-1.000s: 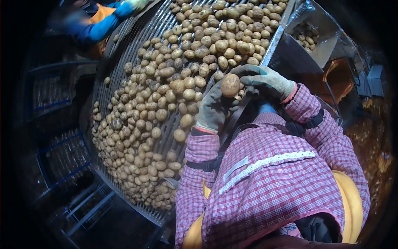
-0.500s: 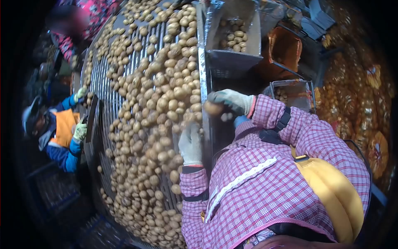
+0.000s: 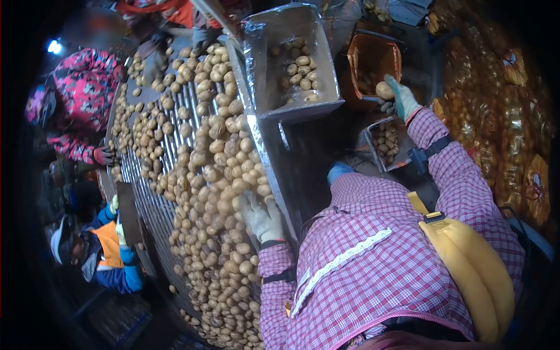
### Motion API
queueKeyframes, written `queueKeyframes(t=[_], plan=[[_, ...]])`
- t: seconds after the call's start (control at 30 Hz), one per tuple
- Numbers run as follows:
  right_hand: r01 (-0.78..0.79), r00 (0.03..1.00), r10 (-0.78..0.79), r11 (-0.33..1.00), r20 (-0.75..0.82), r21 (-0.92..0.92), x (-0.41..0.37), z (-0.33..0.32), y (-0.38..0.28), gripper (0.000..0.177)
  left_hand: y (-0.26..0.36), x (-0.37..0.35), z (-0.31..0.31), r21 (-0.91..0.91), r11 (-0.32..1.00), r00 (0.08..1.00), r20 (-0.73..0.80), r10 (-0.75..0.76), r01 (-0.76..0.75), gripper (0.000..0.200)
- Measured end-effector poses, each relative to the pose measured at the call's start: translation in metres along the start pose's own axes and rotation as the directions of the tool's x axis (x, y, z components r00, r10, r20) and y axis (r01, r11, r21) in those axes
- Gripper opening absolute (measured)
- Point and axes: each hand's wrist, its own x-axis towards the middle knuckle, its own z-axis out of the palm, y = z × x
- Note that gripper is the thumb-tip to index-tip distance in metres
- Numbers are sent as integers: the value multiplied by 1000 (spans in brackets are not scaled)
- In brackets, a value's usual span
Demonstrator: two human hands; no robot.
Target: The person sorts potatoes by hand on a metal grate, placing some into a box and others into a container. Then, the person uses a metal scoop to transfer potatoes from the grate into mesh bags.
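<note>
My right hand (image 3: 403, 99), in a pale glove with a greenish palm, is closed on a potato (image 3: 384, 90). It holds the potato at the near right edge of an orange-lined bin (image 3: 352, 63). My left hand (image 3: 261, 218), in a whitish glove, rests among the loose potatoes (image 3: 201, 192) on the slatted sorting table (image 3: 189, 96). Its fingers are spread, and the potatoes touch their tips. Whether it presses on one of them is partly hidden.
A metal rail (image 3: 259, 140) edges the table beside me. Beyond it stand a foil-edged box (image 3: 262, 87) with several potatoes and a small crate (image 3: 373, 146) holding more. Filled net sacks (image 3: 496, 128) line the right. Co-workers' gloved hands (image 3: 103, 155) work along the far side.
My right hand has swung from the rail out to the orange-lined bin with a potato. My left hand has opened out over the potatoes. The view has shifted, showing more co-workers.
</note>
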Motion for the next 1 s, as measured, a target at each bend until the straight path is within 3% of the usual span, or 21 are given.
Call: queueKeyframes(t=[0.07,0.13,0.17,0.2,0.27,0.33,0.37,0.4,0.43,0.47,0.53,0.67,0.73,0.77,0.8,0.83,0.87,0.9,0.93,1.0], plan=[[264,940,-288,954,-184,-144,13,-15,-14,56,6,3,1,33,999,1000,13,20,-20,58],[332,914,-387,886,-123,-324,86,-84,-20,57,11,6,-2,55,997,997,60,-56,53,58],[337,881,-415,888,-227,-314,57,-57,-41,56,11,6,-2,47,997,995,79,-65,61,61],[332,888,-408,889,-214,-316,46,-39,-56,56,12,6,-1,56,996,994,78,-79,75,61],[342,926,-369,908,-75,-241,35,-1,-75,49,11,3,1,36,993,991,73,-114,112,62],[254,952,-226,960,206,-121,23,59,-86,48,3,2,9,126,990,993,89,-75,63,64],[286,933,-238,946,271,-154,16,93,-78,47,1,7,7,111,991,987,136,-91,76,65],[319,905,-241,930,351,-183,6,129,-66,46,-7,6,12,59,991,977,171,-126,118,66],[403,851,-248,874,463,-272,-12,164,-54,44,-9,1,15,62,997,994,89,-58,52,65],[399,812,-200,875,548,-272,-30,196,-40,44,-10,6,8,-4,999,993,107,-52,53,64],[366,714,11,847,700,-387,-63,254,-9,44,5,-2,-7,-196,967,984,-32,-173,163,61],[290,547,290,814,785,-503,-105,316,60,41,-3,-56,-37,-197,923,911,-189,-367,331,61],[398,430,331,766,840,-506,-129,333,79,39,-34,-99,-52,-70,885,824,-339,-454,459,62],[782,167,124,587,978,-208,-129,337,94,38,-57,-128,-52,-168,825,725,-405,-557,540,63],[792,142,140,578,980,-198,-132,343,108,38,-78,-153,-63,-496,707,593,-397,-701,504,65],[762,172,196,594,965,-256,-137,348,117,37,-93,-180,-79,-404,671,513,-437,-738,622,64],[729,204,252,606,946,-319,-144,354,125,37,-133,-225,-75,51,592,531,-510,-677,804,63],[428,379,498,652,780,-625,-161,363,122,36,-149,-250,-88,-48,526,415,-556,-720,849,60],[440,367,509,643,779,-627,-165,366,134,36,-164,-274,-99,-102,430,307,-555,-773,897,62],[745,247,270,561,931,-361,-164,366,161,36,-199,-314,-112,-191,189,77,-477,-875,963,70]])
